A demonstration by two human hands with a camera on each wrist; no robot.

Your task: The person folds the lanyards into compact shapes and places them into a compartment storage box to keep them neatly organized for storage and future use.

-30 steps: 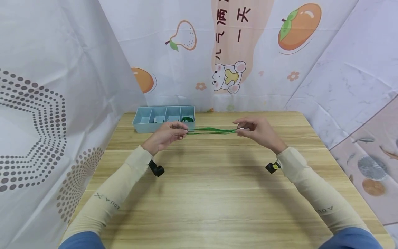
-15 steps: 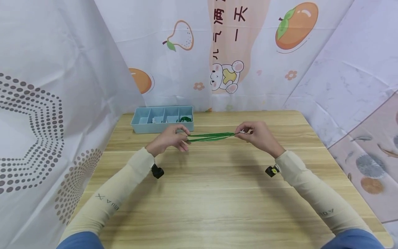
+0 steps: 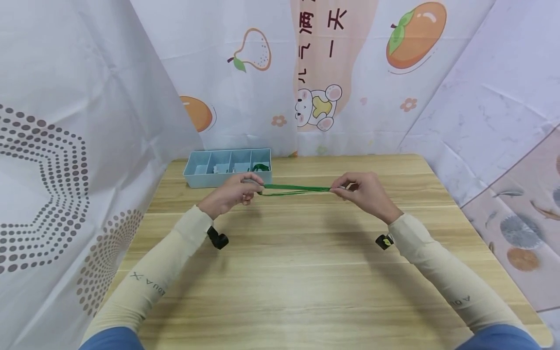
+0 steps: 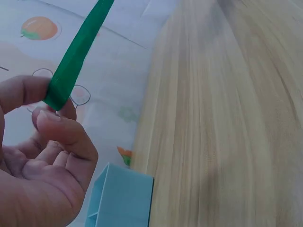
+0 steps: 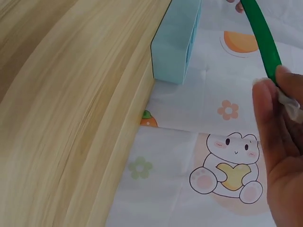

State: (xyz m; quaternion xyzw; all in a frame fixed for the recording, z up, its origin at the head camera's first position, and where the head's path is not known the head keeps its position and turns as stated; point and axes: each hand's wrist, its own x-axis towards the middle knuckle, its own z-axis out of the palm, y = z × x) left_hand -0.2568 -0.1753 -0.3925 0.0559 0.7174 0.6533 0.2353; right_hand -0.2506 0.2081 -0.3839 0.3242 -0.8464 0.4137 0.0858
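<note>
A green ribbon (image 3: 297, 187) is stretched in a narrow loop between both hands, above the far part of the table. My left hand (image 3: 234, 193) holds its left end; in the left wrist view the ribbon (image 4: 78, 59) bends around at the index fingertip, with the thumb close below. At the other end, my right hand (image 3: 363, 190) pinches the ribbon between thumb and index finger. In the right wrist view a whitish, crumpled-looking piece (image 5: 289, 105) shows behind that pinch, partly hidden by the fingers.
A light blue box (image 3: 227, 181) with several compartments stands at the table's back left, just beyond the left hand. White bits and a green piece (image 3: 261, 167) lie in it. Printed cloth (image 3: 280, 97) hangs behind the wooden table (image 3: 297, 272).
The left fingers spread inside the ribbon half a second ago, then drew closer together again. The loop opened and narrowed with them. The right hand keeps its pinch, its fingers closer together than a second ago.
</note>
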